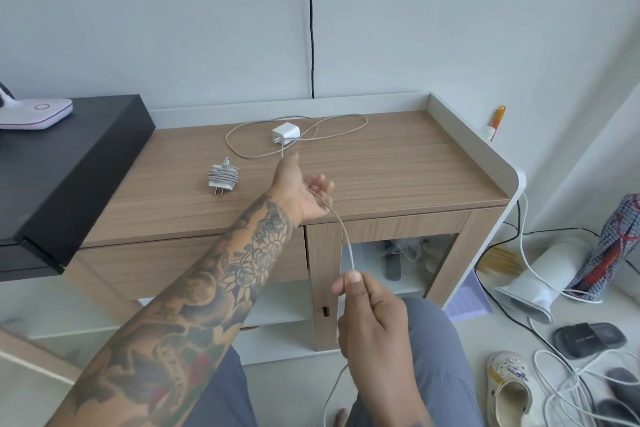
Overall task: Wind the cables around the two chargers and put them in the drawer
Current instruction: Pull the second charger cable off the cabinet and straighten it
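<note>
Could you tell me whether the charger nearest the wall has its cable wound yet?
Not yet: the far charger lies with its cable spread in loose loops.

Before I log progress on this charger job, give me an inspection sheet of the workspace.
Surface: wooden cabinet top, drawer below shut.
Job's things: wound charger done; loose charger unwound.
Clutter: white device on the black unit.
Hands: left hand and right hand hold the beige cable.
Cables: black wire on the wall, white cords on the floor.
Surroundings: slippers.
</note>
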